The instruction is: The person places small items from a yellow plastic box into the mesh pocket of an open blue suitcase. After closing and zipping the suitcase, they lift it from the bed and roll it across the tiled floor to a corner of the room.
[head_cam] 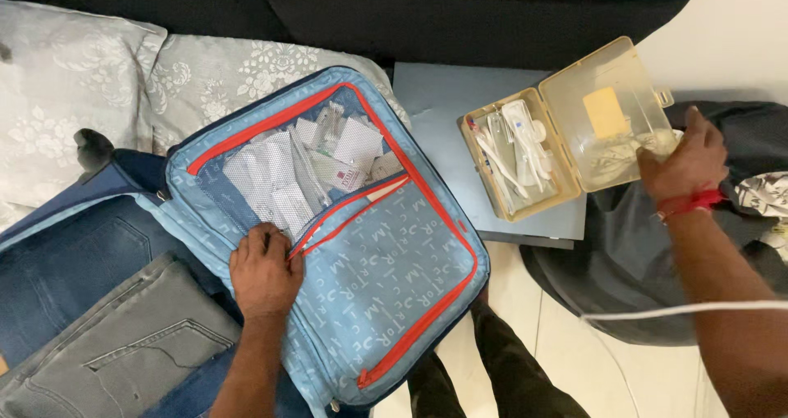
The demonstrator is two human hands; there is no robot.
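Left hand (pixel 264 272) flat on blue pouch (pixel 345 237); right hand (pixel 685 168) gripping box lid (pixel 607 114).

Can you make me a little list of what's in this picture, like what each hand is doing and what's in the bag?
left hand: rests on the blue suitcase lid, fingers at the edge of its open zip pocket
pocket contents: flat packets and white mesh
right hand: touches the raised lid of the plastic box
box contents: white tube-like items
under the box: a grey laptop
beside the suitcase lid: folded grey jeans, patterned cushions
near the right arm: white cable
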